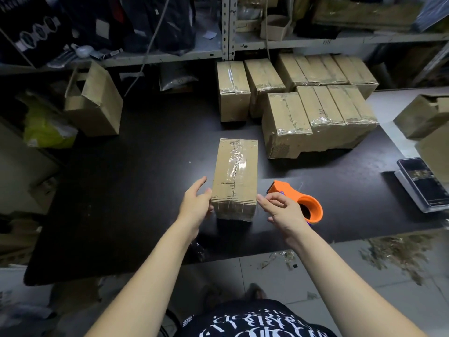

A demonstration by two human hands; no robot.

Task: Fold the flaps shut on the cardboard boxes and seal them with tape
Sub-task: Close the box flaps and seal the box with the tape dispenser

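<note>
Dark bench (121,190) under cluttered metal shelves (170,57); the brown cardboard box with clear tape along its top seam (234,176) lies mid-bench. Left hand (196,203) lays relaxed, straight fingers against its near left side. Right hand (283,211) hovers just beside the right corner, fingers loosely curled, holding nothing. I'd rub the tape ends down over both edges. Count: one orange tape dispenser (300,199), roughly eight sealed boxes (315,110) behind, two open-flapped cartons (97,103).

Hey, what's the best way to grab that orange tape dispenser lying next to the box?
Grip the round end of the tape dispenser, coming from the near right with the right hand. Its toothed cutter end points away and left, toward the box, so that side is probably best avoided.
</note>
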